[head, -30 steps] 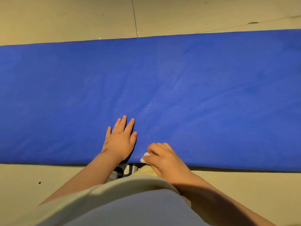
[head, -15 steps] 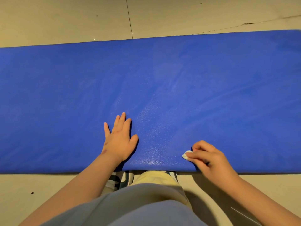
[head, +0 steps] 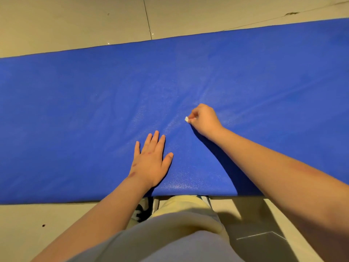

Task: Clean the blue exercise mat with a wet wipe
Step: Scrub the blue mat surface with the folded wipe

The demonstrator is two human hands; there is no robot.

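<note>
The blue exercise mat [head: 75, 114] lies flat across the floor from left to right. My left hand [head: 151, 161] rests palm down on the mat near its front edge, fingers straight and spread. My right hand [head: 204, 120] is out over the middle of the mat, fingers curled round a small white wet wipe [head: 186, 119]. Only a bit of the wipe shows at the fingertips, pressed against the mat surface. Faint damp streaks shine on the mat around both hands.
Pale tiled floor [head: 75, 25] lies beyond the mat's far edge and in front of its near edge. My knee in light trousers [head: 185, 207] and a shoe [head: 143, 208] sit at the mat's front edge.
My right hand with the wipe swept from the mat's front edge beside the left hand, out to the right, then forward to the mat's middle. The left hand stayed put.
</note>
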